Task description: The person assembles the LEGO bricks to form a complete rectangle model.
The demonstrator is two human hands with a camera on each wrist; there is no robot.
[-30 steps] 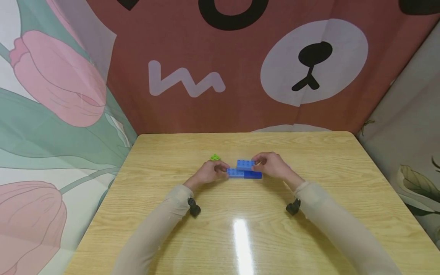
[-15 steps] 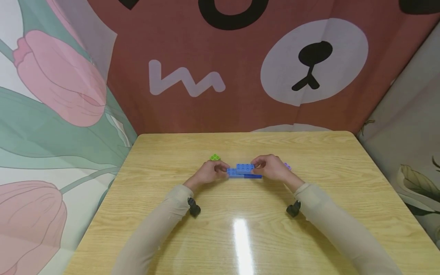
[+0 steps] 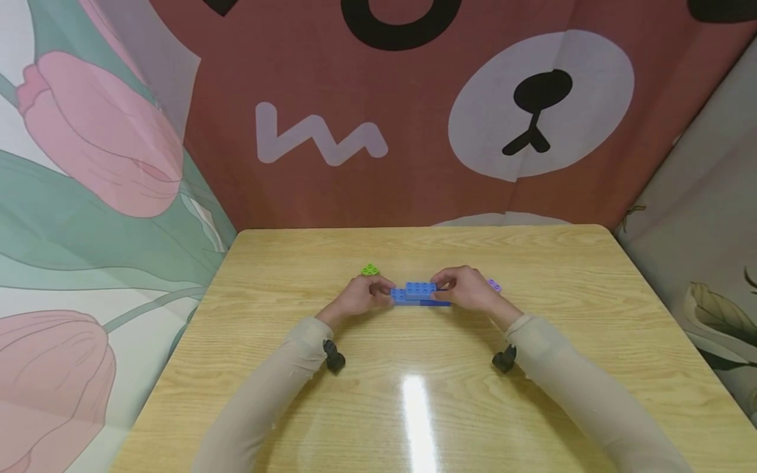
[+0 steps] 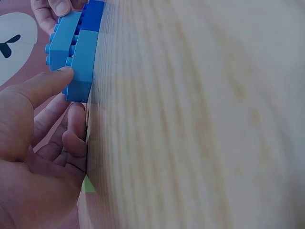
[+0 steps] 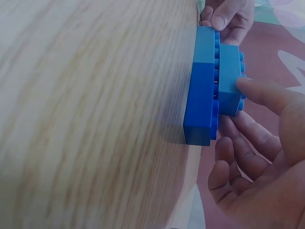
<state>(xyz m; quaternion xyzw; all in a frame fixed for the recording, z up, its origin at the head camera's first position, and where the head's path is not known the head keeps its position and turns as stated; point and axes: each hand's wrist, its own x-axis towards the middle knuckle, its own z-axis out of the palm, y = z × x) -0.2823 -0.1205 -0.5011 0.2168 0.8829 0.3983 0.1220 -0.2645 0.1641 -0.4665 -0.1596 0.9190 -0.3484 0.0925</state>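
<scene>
On a wooden table (image 3: 461, 420), pinches the left end of the lower light-blue brick (image 4: 82, 67) with the left hand (image 3: 357, 295) and, with the right hand (image 3: 470, 289), grips the upper light-blue brick (image 5: 228, 71) near its right end — set across the seam with the dark-blue brick (image 5: 201, 95), with studs visible between. Likely light, stiff and smooth; best taken by the ends. Behind the bricks, fingertips partly lost from view; beyond, a green block (image 3: 370, 270) and a partly covered purple block (image 3: 495, 285) — unclear in full shape.

Light-blue top brick (image 5: 228, 78) spans light-blue lower brick (image 5: 204, 45) and dark-blue brick (image 5: 200, 100), end to end; studs (image 5: 216, 75) show between.
</scene>
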